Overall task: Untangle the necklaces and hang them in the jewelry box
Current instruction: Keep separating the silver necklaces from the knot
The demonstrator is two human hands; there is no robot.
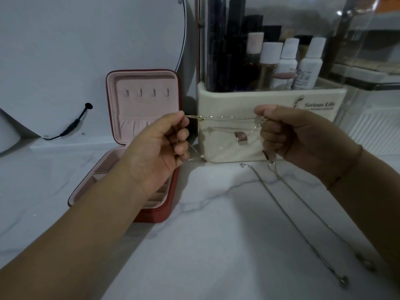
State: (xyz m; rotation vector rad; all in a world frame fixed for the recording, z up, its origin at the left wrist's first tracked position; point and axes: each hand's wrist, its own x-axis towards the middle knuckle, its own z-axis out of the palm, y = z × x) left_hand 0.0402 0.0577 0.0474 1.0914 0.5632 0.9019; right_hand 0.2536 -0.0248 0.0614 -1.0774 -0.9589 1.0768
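Two hands hold one thin gold necklace [227, 117] stretched level between them, above the bench [216, 234]. The left hand [160, 146] pinches one end between thumb and fingers [181, 135], and the right hand [298, 137] is curled shut around the other end. More of the same fine chain seems to droop in loops below the taut stretch, between the two hands, though it is too thin to trace surely.

Just below the right fingers, a silver necklace [303, 224] lies on the bench in two long strands that run toward the person, ending in small pendants. It looks laid out straight, apart from the gold one, so the untangling appears largely done; whether the upper end of one strand touches the right fingers I cannot tell.

Behind and below the left fingers stands the jewelry box [142, 137], open, its lid upright. The four small hooks [147, 92] in the lid, above the left fingers, are all bare, so no necklace hangs there yet. Judging from this, the hanging is entirely left: the gold chain first, since it is in hand, then the silver one. A cream organizer [270, 98] with bottles stands behind the hands.
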